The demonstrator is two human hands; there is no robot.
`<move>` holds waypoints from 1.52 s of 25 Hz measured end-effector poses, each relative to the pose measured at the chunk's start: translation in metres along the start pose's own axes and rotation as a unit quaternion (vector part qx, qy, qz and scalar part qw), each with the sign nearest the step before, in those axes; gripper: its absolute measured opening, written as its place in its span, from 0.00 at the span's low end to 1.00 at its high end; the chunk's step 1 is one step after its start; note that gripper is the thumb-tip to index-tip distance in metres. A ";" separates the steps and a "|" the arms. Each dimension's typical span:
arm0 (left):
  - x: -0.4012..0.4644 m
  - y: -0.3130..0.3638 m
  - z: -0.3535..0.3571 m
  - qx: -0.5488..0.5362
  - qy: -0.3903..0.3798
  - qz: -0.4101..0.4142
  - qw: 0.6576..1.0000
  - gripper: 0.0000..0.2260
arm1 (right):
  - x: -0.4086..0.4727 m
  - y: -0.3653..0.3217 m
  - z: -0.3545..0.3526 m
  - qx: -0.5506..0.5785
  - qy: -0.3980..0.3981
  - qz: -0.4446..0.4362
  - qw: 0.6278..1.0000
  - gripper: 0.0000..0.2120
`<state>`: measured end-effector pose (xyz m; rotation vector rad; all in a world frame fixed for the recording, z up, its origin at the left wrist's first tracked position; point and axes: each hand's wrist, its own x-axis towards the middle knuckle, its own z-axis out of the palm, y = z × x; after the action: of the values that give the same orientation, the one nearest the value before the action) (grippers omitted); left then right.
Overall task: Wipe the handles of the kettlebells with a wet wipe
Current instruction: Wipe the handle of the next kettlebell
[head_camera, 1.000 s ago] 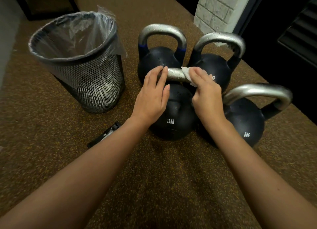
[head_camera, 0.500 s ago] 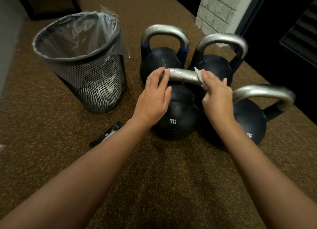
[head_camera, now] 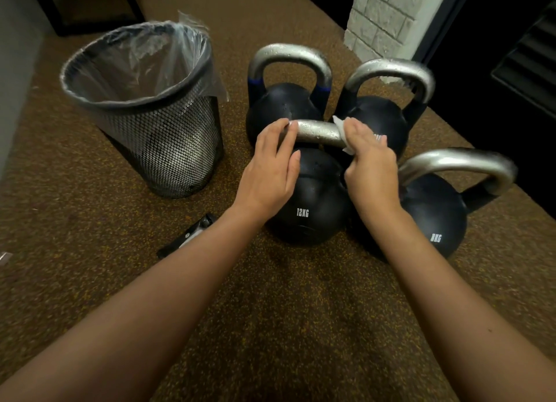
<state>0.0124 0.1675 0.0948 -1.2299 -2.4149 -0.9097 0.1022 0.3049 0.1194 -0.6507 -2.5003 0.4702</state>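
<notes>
Seemingly midway, the right hand (head_camera: pixel 371 170) pinches the wet wipe (head_camera: pixel 341 130) around the 12KG kettlebell's handle (head_camera: pixel 319 132) mid-floor while the left hand (head_camera: pixel 270 167) lies spread on its other end; three droplet-flecked handles look unwiped.

Premises: a gym or fitness room. Evidence: speckled brown rubber floor (head_camera: pixel 270 326), of the type laid in weight areas; four black kettlebells (head_camera: pixel 310 197) with steel handles grouped on it, two marked 12KG and 8KG. A mesh waste bin (head_camera: pixel 168 142) with clear liner stands beside them. White brick-faced pillar (head_camera: pixel 388 16) behind.
</notes>
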 end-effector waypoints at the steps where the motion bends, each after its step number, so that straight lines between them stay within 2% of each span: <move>1: 0.000 0.000 0.000 0.001 0.000 0.000 1.000 0.23 | -0.004 -0.002 0.003 -0.008 -0.004 -0.021 1.000 0.32; 3: 0.000 0.001 -0.001 0.001 -0.003 0.001 1.000 0.23 | -0.019 0.003 0.007 -0.020 -0.009 -0.061 0.998 0.33; 8: 0.001 0.001 -0.003 -0.004 -0.008 0.002 1.000 0.24 | -0.029 0.011 0.008 -0.012 0.002 -0.063 0.998 0.32; 12: 0.001 0.000 -0.002 -0.004 -0.013 -0.001 1.000 0.24 | -0.029 0.006 0.014 -0.053 -0.026 -0.102 0.993 0.35; 17: 0.000 0.000 -0.004 -0.010 -0.013 0.000 1.000 0.24 | -0.038 0.028 0.009 -0.046 -0.007 -0.069 0.997 0.33; 21: 0.000 0.000 0.000 -0.002 -0.009 -0.001 1.000 0.24 | -0.031 0.013 0.011 -0.042 -0.017 -0.097 0.994 0.34; 23: 0.000 0.000 -0.001 -0.003 -0.010 -0.002 1.000 0.24 | -0.032 0.011 0.008 -0.032 -0.008 -0.074 0.997 0.34; 26: 0.001 0.000 -0.002 -0.007 -0.008 -0.007 1.000 0.23 | -0.014 0.012 0.000 0.012 0.015 0.027 0.999 0.31; 28: 0.001 0.002 -0.003 -0.006 0.002 -0.006 1.000 0.23 | 0.009 0.007 -0.006 0.017 -0.005 0.062 0.998 0.28; 33: 0.001 0.003 -0.003 -0.003 0.007 -0.008 1.000 0.22 | 0.016 -0.003 -0.028 0.017 -0.055 0.005 0.998 0.25; 38: 0.002 0.003 -0.004 0.001 0.006 -0.007 1.000 0.22 | 0.046 0.000 -0.049 0.003 -0.201 0.107 0.974 0.20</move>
<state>0.0135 0.1676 0.0995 -1.2052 -2.4161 -0.9167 0.0951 0.3386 0.1771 -0.9032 -2.8148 0.7543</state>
